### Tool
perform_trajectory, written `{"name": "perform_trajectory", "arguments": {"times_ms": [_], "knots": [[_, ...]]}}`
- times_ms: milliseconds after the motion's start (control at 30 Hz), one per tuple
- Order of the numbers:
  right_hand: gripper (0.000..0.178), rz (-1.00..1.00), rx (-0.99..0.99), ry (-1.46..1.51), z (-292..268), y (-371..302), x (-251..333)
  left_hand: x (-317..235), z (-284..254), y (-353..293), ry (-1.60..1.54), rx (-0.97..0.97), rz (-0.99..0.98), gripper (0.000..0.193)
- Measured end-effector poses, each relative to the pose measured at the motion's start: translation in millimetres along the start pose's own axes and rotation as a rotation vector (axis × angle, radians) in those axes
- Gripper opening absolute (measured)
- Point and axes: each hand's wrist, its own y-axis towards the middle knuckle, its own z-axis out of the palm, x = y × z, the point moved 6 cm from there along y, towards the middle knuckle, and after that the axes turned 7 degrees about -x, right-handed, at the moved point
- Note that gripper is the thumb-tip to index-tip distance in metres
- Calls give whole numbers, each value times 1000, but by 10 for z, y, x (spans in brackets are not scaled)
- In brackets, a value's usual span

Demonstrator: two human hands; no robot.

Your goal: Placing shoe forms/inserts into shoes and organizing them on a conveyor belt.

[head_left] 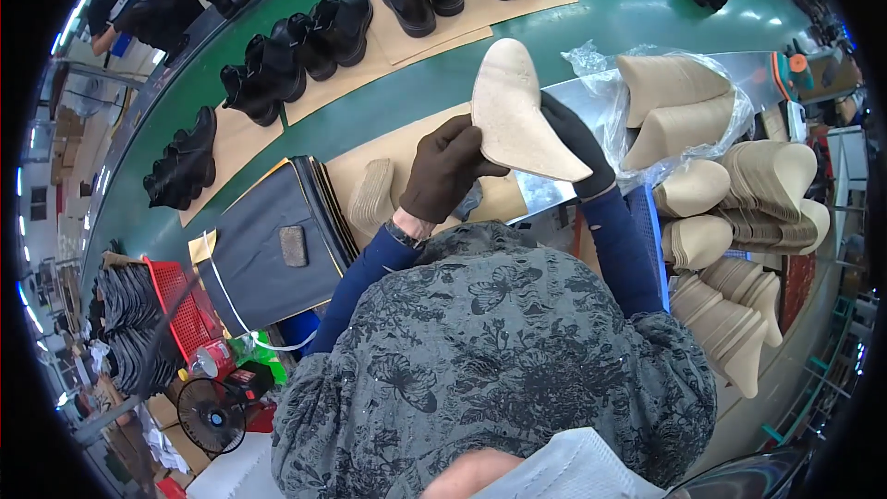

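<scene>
A beige shoe insole is held up in front of my chest, its rounded end pointing away. My left hand, in a dark brown glove, pinches its left edge with curled fingers. On the other side my right hand, in a black glove, grips it along the right edge; the insole hides part of those fingers. A small stack of similar beige insoles stands left of my left hand. Beyond my right hand, more stacked insoles lie in clear plastic wrap.
Black shoes stand on cardboard sheets along the green conveyor belt. A pile of dark sheets bears a small brown block. Many insole stacks fill the right side by a blue crate. A red basket and fan sit left.
</scene>
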Motion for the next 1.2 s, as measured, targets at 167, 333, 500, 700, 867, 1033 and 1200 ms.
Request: {"name": "perform_trajectory", "arguments": {"times_ms": [167, 333, 500, 700, 867, 1033, 1200], "knots": [[59, -165, -170, -188, -260, 34, 110, 95, -185, -41, -252, -231, -246, 29], [105, -360, 18, -663, 325, -261, 372, 135, -31, -74, -252, -130, -237, 28], [100, -399, -25, -600, 299, -292, 233, 250, -49, -94, -336, -126, -275, 27], [87, -249, -199, -726, -247, -96, 114, 259, -409, -70, -132, -390, -213, 26], [104, -260, 87, -748, 456, -41, 31, 408, -179, -80, -172, -289, -269, 26], [104, -259, 92, -717, 437, 104, -131, 375, -576, -267, -126, -430, -186, 26], [109, -250, 57, -1483, 228, 300, -519, 169, -1698, -756, 42, -902, -48, 23]]}}
